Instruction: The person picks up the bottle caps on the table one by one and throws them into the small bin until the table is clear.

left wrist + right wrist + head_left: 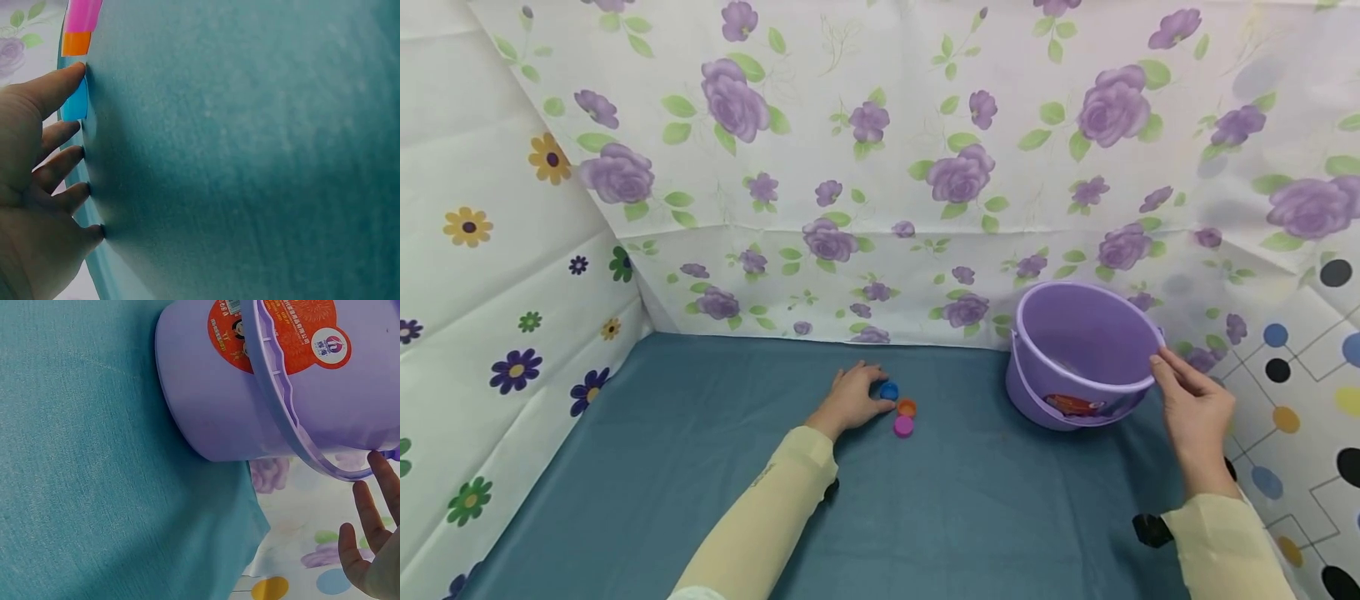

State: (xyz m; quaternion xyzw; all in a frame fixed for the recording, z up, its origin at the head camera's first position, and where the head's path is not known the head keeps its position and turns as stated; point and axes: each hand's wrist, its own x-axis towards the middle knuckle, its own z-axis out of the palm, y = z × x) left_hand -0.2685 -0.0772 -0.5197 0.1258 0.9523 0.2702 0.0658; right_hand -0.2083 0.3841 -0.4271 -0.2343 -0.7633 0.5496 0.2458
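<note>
Three small round plastic caps lie close together on the cloth: a blue cap (pixel 889 391), an orange cap (pixel 907 407) and a pink cap (pixel 903 427). My left hand (pixel 854 398) is at the blue one, thumb on its near side and spread fingers on its far side. In the left wrist view the thumb partly covers the blue cap (pixel 75 103), and the fingertips reach the cloth. At the right stands a purple bucket (pixel 1033 367), upright, its handle lowered across the front. My right hand (pixel 1197 410) pinches the bucket's right rim.
A blue-green cloth (pixel 970 508) covers the table. Behind it hangs a white sheet with purple flowers (pixel 958 175). Another flowered sheet (pixel 467 367) borders the left, and a dotted sheet (pixel 1311 400) stands close beyond the right hand.
</note>
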